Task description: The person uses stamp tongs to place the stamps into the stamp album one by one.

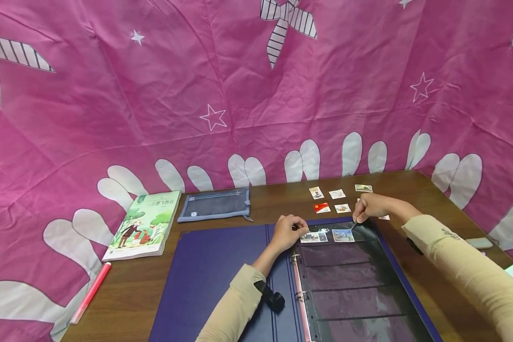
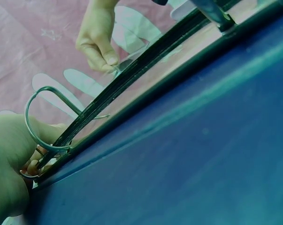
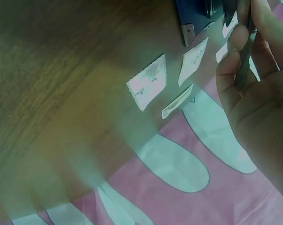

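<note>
With tweezers (image 3: 246,61) clamped in the right hand (image 1: 371,207) and the page (image 1: 339,278) pinched in the left hand (image 1: 287,232), ease the bluish stamp (image 1: 343,235) level in the top pocket (image 1: 365,234) without bending corners.

An open binder (image 1: 222,275) lies on the worktop (image 1: 124,294), a pocket page (image 1: 359,297) on its right side, two stamps (image 1: 343,235) along the top row. Loose stamps (image 1: 322,207) lie behind the page. At left is a book (image 1: 143,225), a marker (image 1: 91,293) before it; right of the book, behind the binder, sits a pouch (image 1: 215,204). A curtain (image 1: 154,95) hangs behind everything.
</note>
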`<state>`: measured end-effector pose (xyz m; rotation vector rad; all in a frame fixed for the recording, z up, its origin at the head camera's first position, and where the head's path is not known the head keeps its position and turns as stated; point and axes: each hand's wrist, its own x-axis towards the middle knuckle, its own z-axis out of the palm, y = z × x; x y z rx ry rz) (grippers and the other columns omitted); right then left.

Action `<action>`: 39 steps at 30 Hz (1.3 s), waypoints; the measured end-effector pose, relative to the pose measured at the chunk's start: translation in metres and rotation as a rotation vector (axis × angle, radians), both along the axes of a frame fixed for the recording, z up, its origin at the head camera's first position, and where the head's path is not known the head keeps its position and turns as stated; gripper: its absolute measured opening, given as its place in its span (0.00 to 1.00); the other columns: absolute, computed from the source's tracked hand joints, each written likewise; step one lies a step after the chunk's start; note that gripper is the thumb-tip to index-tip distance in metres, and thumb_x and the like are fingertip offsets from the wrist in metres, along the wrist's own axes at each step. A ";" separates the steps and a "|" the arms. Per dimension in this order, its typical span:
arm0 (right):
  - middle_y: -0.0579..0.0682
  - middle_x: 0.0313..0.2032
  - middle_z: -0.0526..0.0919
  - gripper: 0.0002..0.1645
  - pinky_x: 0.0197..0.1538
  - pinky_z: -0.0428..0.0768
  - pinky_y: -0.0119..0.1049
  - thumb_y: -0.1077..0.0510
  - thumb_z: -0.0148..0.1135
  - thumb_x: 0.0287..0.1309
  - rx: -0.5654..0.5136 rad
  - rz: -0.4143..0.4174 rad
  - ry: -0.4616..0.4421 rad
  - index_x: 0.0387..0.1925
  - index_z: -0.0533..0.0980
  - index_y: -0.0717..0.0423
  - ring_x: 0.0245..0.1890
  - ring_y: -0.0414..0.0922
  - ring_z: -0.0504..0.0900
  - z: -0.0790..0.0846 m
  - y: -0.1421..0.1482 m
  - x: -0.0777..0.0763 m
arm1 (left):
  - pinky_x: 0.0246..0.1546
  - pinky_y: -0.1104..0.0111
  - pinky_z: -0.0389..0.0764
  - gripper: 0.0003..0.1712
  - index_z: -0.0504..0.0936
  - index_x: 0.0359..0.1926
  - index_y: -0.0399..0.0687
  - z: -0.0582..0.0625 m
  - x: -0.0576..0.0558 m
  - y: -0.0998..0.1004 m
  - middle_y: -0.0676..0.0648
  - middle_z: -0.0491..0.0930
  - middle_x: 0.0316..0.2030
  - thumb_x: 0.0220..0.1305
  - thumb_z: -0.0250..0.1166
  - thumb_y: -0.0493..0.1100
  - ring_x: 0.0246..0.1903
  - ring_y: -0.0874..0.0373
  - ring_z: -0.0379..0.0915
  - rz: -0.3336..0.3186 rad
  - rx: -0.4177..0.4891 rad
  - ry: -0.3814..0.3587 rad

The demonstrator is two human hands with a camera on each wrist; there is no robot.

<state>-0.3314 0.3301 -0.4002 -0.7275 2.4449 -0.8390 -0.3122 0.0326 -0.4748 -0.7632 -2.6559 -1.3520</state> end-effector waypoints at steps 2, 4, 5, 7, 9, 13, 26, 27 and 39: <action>0.51 0.23 0.80 0.04 0.33 0.68 0.24 0.66 0.65 0.45 -0.002 0.004 0.019 0.23 0.81 0.67 0.25 0.29 0.69 -0.002 0.001 0.001 | 0.37 0.77 0.60 0.03 0.84 0.29 0.48 -0.001 0.000 0.001 0.47 0.79 0.27 0.53 0.67 0.42 0.32 0.64 0.62 -0.001 -0.003 -0.001; 0.50 0.23 0.80 0.04 0.34 0.68 0.24 0.66 0.65 0.44 -0.003 0.001 0.050 0.23 0.82 0.65 0.25 0.29 0.68 -0.004 0.002 0.001 | 0.37 0.77 0.60 0.02 0.84 0.28 0.49 -0.001 0.000 0.001 0.48 0.79 0.27 0.52 0.67 0.42 0.32 0.64 0.63 0.002 -0.004 0.004; 0.51 0.22 0.80 0.04 0.34 0.68 0.24 0.65 0.65 0.44 -0.005 0.002 0.073 0.22 0.82 0.65 0.25 0.29 0.68 -0.005 0.002 0.002 | 0.37 0.77 0.60 0.02 0.84 0.28 0.49 -0.001 0.000 0.001 0.48 0.79 0.27 0.52 0.67 0.42 0.32 0.64 0.63 0.003 -0.003 0.008; 0.51 0.22 0.81 0.03 0.35 0.67 0.24 0.65 0.66 0.44 -0.010 0.001 0.114 0.22 0.82 0.63 0.26 0.29 0.68 -0.007 0.002 0.002 | 0.36 0.76 0.61 0.02 0.84 0.28 0.48 -0.002 -0.001 0.001 0.48 0.79 0.27 0.52 0.67 0.41 0.32 0.64 0.62 0.005 0.000 0.009; 0.50 0.22 0.81 0.03 0.39 0.68 0.22 0.64 0.66 0.44 -0.015 -0.007 0.140 0.22 0.82 0.62 0.26 0.28 0.69 -0.009 0.002 0.003 | 0.36 0.76 0.61 0.02 0.84 0.28 0.48 -0.002 -0.001 0.001 0.48 0.79 0.27 0.52 0.67 0.41 0.32 0.65 0.62 0.009 0.001 0.003; 0.49 0.22 0.81 0.02 0.44 0.66 0.19 0.65 0.66 0.44 -0.039 -0.010 0.173 0.22 0.82 0.61 0.25 0.28 0.71 -0.012 0.001 0.004 | 0.37 0.76 0.60 0.03 0.84 0.28 0.48 -0.002 -0.002 -0.001 0.48 0.79 0.27 0.52 0.67 0.42 0.32 0.65 0.61 0.012 -0.006 -0.014; 0.49 0.24 0.84 0.02 0.47 0.66 0.17 0.64 0.67 0.44 -0.076 -0.030 0.272 0.24 0.83 0.59 0.30 0.28 0.73 -0.018 0.004 0.011 | 0.36 0.76 0.60 0.03 0.84 0.29 0.48 -0.002 -0.001 -0.001 0.47 0.79 0.27 0.52 0.66 0.41 0.32 0.64 0.62 -0.006 0.002 0.002; 0.50 0.24 0.84 0.03 0.44 0.68 0.19 0.63 0.67 0.44 -0.074 -0.037 0.264 0.24 0.83 0.60 0.30 0.27 0.73 -0.018 0.004 0.012 | 0.36 0.76 0.60 0.03 0.84 0.29 0.48 -0.002 -0.001 -0.001 0.47 0.79 0.27 0.52 0.66 0.41 0.32 0.64 0.62 -0.006 0.004 0.005; 0.51 0.30 0.87 0.05 0.39 0.73 0.23 0.61 0.68 0.45 -0.033 -0.086 0.243 0.28 0.84 0.58 0.33 0.25 0.74 -0.012 0.008 0.013 | 0.37 0.76 0.60 0.02 0.84 0.28 0.49 -0.004 -0.001 0.001 0.47 0.79 0.28 0.53 0.66 0.41 0.33 0.64 0.61 0.004 0.001 -0.009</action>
